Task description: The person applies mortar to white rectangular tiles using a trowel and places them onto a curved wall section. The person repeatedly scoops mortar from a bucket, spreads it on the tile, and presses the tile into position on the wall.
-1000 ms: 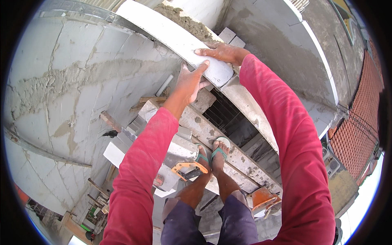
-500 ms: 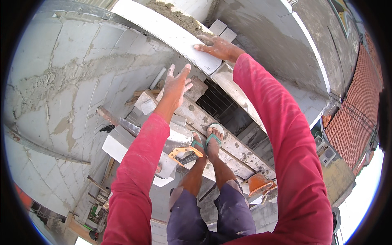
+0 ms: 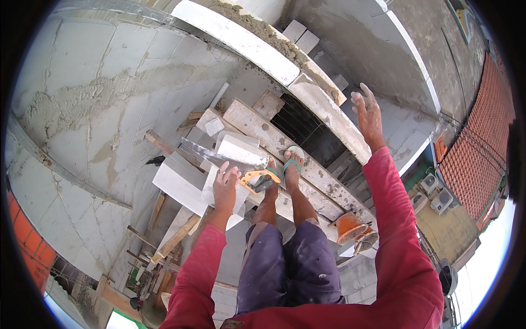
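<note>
My left hand (image 3: 224, 193) is over the pale blocks by my feet, empty, with its fingers apart. Right beside it lies a handsaw (image 3: 259, 181) with an orange and black handle; the blade rests across a white block (image 3: 238, 148). I cannot tell whether the fingertips touch the saw. My right hand (image 3: 370, 119) is raised off to the right, fingers spread and holding nothing, near the end of the low block wall. A long white block (image 3: 241, 41) sits on that wall, with wet mortar (image 3: 263, 32) along its far side.
I stand in sandals on mortar-spotted planks (image 3: 312, 170). Past them is a dark opening (image 3: 298, 126) with bars. An orange bucket (image 3: 349, 227) with a trowel stands right of my feet. A tall block wall (image 3: 109, 98) rises on the left; a tiled roof (image 3: 471, 159) lies far right.
My right hand has left the top of the white block and swung right. My left hand has drawn back and down beside the saw handle. The view has shifted slightly.
</note>
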{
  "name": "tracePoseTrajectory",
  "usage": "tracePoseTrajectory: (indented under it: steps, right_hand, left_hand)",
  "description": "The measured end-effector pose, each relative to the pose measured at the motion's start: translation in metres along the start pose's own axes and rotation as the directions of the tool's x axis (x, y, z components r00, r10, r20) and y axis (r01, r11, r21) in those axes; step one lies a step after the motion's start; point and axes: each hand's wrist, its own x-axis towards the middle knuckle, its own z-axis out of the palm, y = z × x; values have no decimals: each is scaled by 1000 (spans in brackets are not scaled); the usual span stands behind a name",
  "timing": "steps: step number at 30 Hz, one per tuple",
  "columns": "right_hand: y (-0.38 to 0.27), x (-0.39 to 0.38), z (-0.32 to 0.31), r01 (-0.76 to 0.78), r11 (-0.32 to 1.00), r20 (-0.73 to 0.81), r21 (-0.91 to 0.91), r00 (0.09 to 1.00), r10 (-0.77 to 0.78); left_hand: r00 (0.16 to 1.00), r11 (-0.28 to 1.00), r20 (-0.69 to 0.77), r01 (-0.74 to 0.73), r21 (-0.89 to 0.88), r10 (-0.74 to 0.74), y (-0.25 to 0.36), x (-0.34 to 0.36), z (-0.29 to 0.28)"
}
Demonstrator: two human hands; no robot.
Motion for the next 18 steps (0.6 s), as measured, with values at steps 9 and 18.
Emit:
tracePoseTrajectory:
  steps: [9, 18]
  right_hand:
    - [47, -294, -27, -227, 935, 188, -274, 940, 284]
    - [11, -469, -13, -341, 882, 393, -326, 800, 454]
  left_hand:
    - [965, 894, -22, 250, 372, -261, -85, -168, -71]
    - [951, 782, 125, 152, 604, -281, -55, -244, -76]
